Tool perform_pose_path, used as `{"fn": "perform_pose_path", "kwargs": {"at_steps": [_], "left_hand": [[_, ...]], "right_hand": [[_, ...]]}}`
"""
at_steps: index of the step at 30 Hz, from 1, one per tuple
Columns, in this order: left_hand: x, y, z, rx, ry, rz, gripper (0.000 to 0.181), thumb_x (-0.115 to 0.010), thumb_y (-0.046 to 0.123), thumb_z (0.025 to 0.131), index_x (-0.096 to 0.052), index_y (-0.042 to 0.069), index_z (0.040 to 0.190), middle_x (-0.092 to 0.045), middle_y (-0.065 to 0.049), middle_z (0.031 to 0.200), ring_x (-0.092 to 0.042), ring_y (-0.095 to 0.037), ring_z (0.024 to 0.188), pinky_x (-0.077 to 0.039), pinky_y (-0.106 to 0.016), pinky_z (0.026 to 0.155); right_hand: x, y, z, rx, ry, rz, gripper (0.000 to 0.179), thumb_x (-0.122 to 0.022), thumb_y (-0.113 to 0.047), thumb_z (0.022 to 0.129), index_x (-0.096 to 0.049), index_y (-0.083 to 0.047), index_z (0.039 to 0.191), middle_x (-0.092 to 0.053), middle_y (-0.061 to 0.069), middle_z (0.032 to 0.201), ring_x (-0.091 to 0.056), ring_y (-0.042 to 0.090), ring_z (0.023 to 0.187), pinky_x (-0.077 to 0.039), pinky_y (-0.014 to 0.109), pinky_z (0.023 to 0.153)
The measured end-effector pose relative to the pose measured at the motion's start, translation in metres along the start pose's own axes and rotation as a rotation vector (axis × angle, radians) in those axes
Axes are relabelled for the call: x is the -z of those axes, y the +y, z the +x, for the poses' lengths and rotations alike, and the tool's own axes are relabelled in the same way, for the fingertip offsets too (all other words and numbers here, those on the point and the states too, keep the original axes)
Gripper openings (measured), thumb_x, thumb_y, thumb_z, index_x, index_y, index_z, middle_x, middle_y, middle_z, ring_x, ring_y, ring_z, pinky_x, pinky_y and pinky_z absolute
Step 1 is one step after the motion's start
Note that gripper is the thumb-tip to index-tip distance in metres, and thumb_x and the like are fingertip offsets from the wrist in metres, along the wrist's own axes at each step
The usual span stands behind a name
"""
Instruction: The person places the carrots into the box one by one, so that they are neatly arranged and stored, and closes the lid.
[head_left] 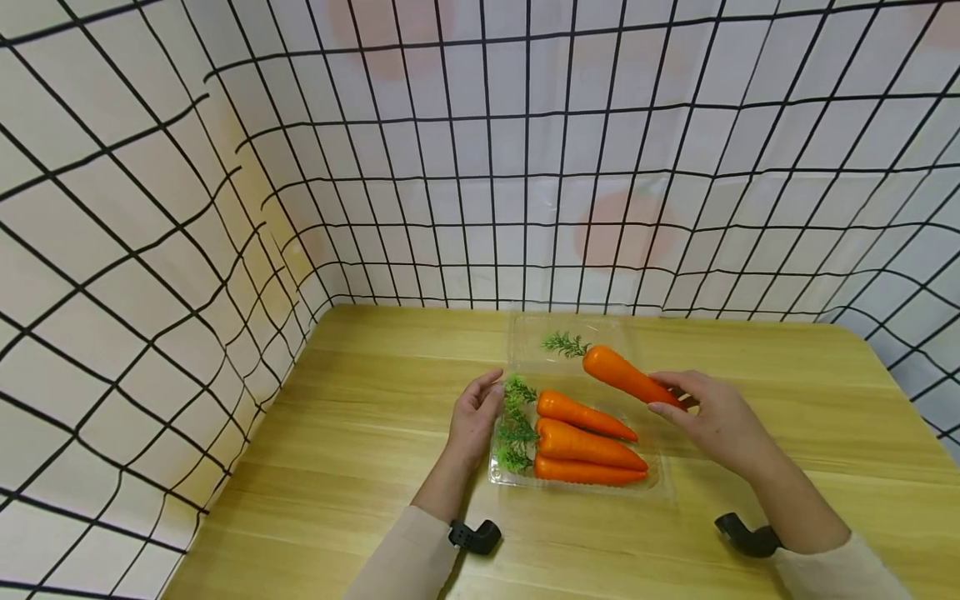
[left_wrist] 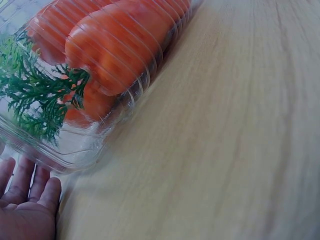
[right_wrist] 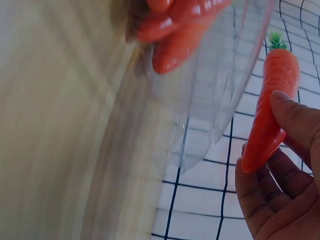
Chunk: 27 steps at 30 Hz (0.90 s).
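My right hand (head_left: 716, 421) pinches a toy-like orange carrot (head_left: 618, 372) near its tapered tip, thumb on one side and fingers on the other. The carrot is raised, its green leafy top (head_left: 566, 344) pointing left. Below it, a clear plastic clamshell box (head_left: 660, 479) holds three visible carrots (head_left: 592, 446) side by side, leafy tops at the left and tips at the right. At the box's left side is my left hand (head_left: 472, 417); in the left wrist view its fingers (left_wrist: 37, 187) lie loosely extended against the box's rim. Its thumb is mostly hidden there.
The box's transparent lid (head_left: 525, 342) lies open at the back, behind the carrots. A wooden table (head_left: 360, 433) carries everything. White walls with a black wire grid (head_left: 465, 167) stand behind it and at both sides.
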<state>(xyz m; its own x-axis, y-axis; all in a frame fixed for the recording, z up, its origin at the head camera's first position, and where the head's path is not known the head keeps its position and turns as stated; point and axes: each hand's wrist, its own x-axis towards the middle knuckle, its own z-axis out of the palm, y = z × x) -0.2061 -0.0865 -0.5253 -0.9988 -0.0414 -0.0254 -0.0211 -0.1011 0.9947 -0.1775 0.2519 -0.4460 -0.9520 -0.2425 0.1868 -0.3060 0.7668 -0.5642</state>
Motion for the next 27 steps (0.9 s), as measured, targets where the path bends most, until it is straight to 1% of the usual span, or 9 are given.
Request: {"fn": "perform_pose_path", "kwargs": {"at_steps": [2, 4, 9, 12, 16, 22, 25, 27], "left_hand": [[0.0, 0.0, 0.0, 0.0, 0.002, 0.001, 0.037, -0.058, 0.018, 0.104, -0.061, 0.005, 0.139, -0.068, 0.0, 0.105, -0.056, -0.007, 0.084, -0.049, -0.02, 0.074], [0.0, 0.0, 0.0, -0.002, 0.001, -0.005, 0.037, -0.057, 0.017, 0.104, -0.06, 0.004, 0.139, -0.067, 0.001, 0.102, -0.056, -0.007, 0.083, -0.048, -0.02, 0.073], [-0.001, -0.001, 0.001, 0.002, -0.001, -0.015, 0.038, -0.059, 0.018, 0.104, -0.06, 0.005, 0.139, -0.063, 0.005, 0.094, -0.054, -0.007, 0.081, -0.047, -0.02, 0.072], [-0.001, -0.001, 0.001, 0.007, -0.001, -0.01, 0.038, -0.059, 0.018, 0.103, -0.06, 0.006, 0.14, -0.064, 0.003, 0.098, -0.054, -0.008, 0.082, -0.047, -0.02, 0.073], [0.0, 0.0, 0.001, 0.01, -0.001, -0.004, 0.039, -0.06, 0.019, 0.103, -0.06, 0.008, 0.14, -0.066, 0.0, 0.103, -0.055, -0.009, 0.084, -0.048, -0.021, 0.074], [0.0, 0.0, 0.001, 0.012, 0.0, -0.002, 0.039, -0.057, 0.016, 0.104, -0.059, 0.006, 0.141, -0.065, 0.002, 0.1, -0.054, -0.009, 0.081, -0.047, -0.02, 0.071], [0.0, 0.0, 0.001, 0.016, 0.002, -0.004, 0.038, -0.056, 0.013, 0.104, -0.06, 0.006, 0.14, -0.068, -0.003, 0.107, -0.056, -0.008, 0.082, -0.047, -0.019, 0.07], [-0.001, 0.0, 0.001, 0.019, 0.001, -0.004, 0.037, -0.055, 0.013, 0.104, -0.059, 0.005, 0.141, -0.069, -0.01, 0.116, -0.058, -0.006, 0.085, -0.049, -0.018, 0.072]], "right_hand": [[-0.003, -0.003, -0.001, 0.008, -0.019, 0.004, 0.04, -0.074, -0.03, 0.094, -0.068, -0.013, 0.13, -0.072, 0.005, 0.111, -0.067, 0.024, 0.094, -0.053, 0.025, 0.069], [-0.006, -0.006, -0.003, 0.016, -0.033, 0.005, 0.04, -0.075, -0.029, 0.094, -0.068, -0.013, 0.13, -0.073, 0.004, 0.11, -0.066, 0.021, 0.093, -0.053, 0.025, 0.07], [-0.012, -0.013, -0.006, 0.052, -0.036, -0.008, 0.04, -0.076, -0.028, 0.093, -0.069, -0.012, 0.129, -0.074, 0.002, 0.11, -0.065, 0.016, 0.092, -0.057, 0.03, 0.074], [-0.015, -0.016, -0.007, 0.073, -0.036, -0.014, 0.041, -0.077, -0.028, 0.092, -0.07, -0.012, 0.129, -0.074, 0.003, 0.113, -0.065, 0.014, 0.092, -0.057, 0.033, 0.075], [-0.019, -0.019, -0.009, 0.089, -0.045, -0.022, 0.041, -0.078, -0.027, 0.091, -0.069, -0.014, 0.13, -0.073, 0.005, 0.12, -0.065, 0.015, 0.095, -0.058, 0.034, 0.077], [-0.023, -0.025, -0.011, 0.104, -0.08, -0.046, 0.041, -0.077, -0.028, 0.092, -0.069, -0.016, 0.13, -0.072, 0.003, 0.123, -0.066, 0.017, 0.101, -0.058, 0.039, 0.082], [-0.024, -0.027, -0.012, 0.111, -0.084, -0.057, 0.04, -0.077, -0.028, 0.091, -0.07, -0.017, 0.129, -0.073, 0.002, 0.123, -0.067, 0.018, 0.102, -0.058, 0.042, 0.085], [-0.025, -0.029, -0.012, 0.122, -0.086, -0.055, 0.04, -0.077, -0.027, 0.091, -0.07, -0.017, 0.129, -0.073, 0.001, 0.123, -0.068, 0.019, 0.104, -0.058, 0.044, 0.087]]}}
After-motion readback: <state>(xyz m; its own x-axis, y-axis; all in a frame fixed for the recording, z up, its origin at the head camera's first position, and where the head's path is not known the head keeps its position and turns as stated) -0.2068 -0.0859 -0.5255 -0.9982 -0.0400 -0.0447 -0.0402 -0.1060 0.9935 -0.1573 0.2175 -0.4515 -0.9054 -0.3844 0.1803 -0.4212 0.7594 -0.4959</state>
